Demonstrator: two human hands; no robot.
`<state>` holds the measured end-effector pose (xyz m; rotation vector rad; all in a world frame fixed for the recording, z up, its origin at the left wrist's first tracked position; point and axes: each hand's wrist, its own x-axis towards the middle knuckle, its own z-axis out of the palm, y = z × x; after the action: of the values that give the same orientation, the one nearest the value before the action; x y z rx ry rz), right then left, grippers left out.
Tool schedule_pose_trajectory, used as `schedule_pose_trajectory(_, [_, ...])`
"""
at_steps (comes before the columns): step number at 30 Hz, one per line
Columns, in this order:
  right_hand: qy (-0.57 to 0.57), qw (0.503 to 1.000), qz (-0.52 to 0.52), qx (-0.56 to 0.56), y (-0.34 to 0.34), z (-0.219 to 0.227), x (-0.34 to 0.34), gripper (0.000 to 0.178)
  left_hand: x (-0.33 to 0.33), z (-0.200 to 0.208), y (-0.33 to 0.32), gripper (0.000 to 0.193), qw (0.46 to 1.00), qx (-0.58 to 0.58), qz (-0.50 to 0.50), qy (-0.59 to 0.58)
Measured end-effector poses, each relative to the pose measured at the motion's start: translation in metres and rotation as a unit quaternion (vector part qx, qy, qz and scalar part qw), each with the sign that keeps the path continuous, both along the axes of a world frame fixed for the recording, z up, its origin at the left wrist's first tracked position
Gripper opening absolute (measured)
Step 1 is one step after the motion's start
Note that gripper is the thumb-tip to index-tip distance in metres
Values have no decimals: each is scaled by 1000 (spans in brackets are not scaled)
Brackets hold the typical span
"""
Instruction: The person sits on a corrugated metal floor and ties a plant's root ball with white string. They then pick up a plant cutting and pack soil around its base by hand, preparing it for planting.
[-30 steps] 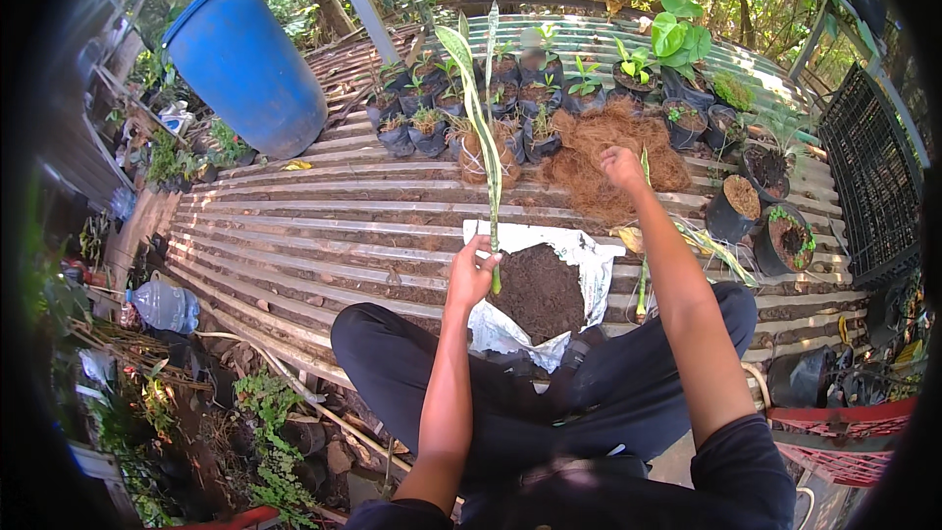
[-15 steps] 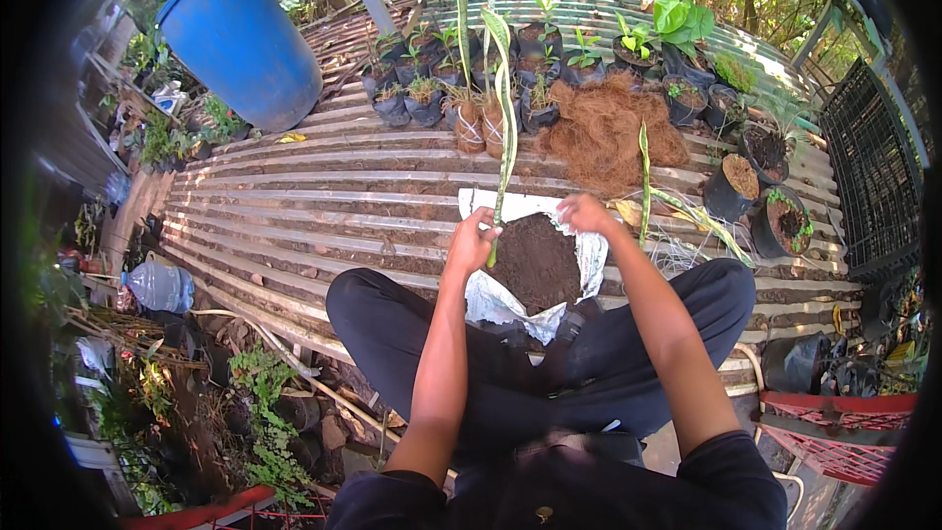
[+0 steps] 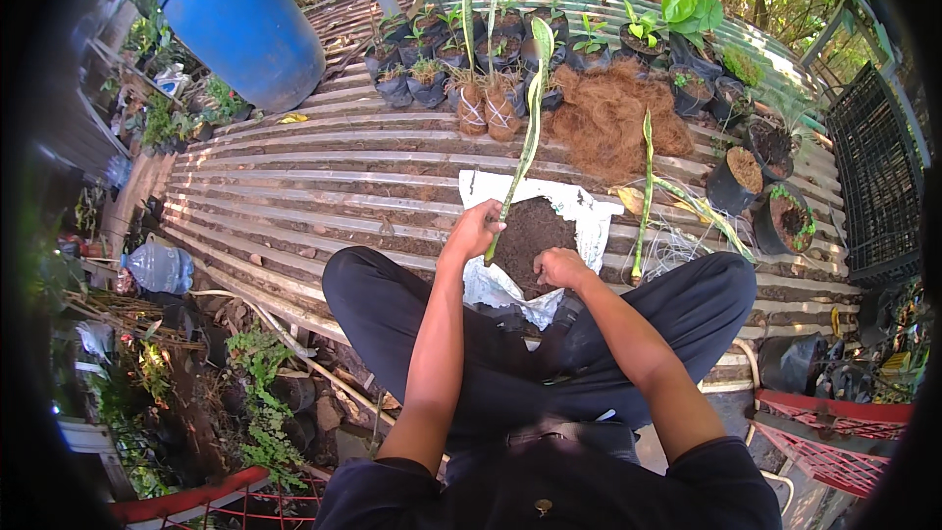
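My left hand (image 3: pixel 477 230) is closed around the lower part of a long snake plant leaf (image 3: pixel 531 128), green with yellow edges. The leaf stands tilted, its top leaning away to the right and its base above the soil's left side. Dark soil (image 3: pixel 535 232) lies heaped on a white plastic sack (image 3: pixel 591 227) spread in front of my crossed legs. My right hand (image 3: pixel 559 268) is down at the near right part of the soil with curled fingers. Whether it holds any soil is hidden.
Another snake plant leaf (image 3: pixel 644 196) lies right of the sack, near tangled white string (image 3: pixel 677 247). Beyond are brown coconut fibre (image 3: pixel 618 123), two tied fibre-wrapped plants (image 3: pixel 487 110) and several black-bagged seedlings. A blue barrel (image 3: pixel 243 29) stands far left, a black crate (image 3: pixel 875 172) far right.
My right hand has come down from the sack's far right edge to the soil's near side. The leaf in my left hand now leans more to the right.
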<state>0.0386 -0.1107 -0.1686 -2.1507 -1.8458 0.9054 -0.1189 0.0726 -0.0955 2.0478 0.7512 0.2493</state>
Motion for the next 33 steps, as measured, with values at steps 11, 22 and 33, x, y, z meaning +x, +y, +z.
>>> schedule_pose_trajectory(11, [184,974,-134,7,12,-14,31,14,-3,9,0,36,1000,11,-1,16])
schedule_pose_trajectory(22, [322,888,-327,18,30,7,90,9,3,18,-4,35,1000,1,7,17])
schedule_pose_trajectory(33, [186,832,-508,123,63,6,197,20,1,12,-4,34,1000,-17,-3,4])
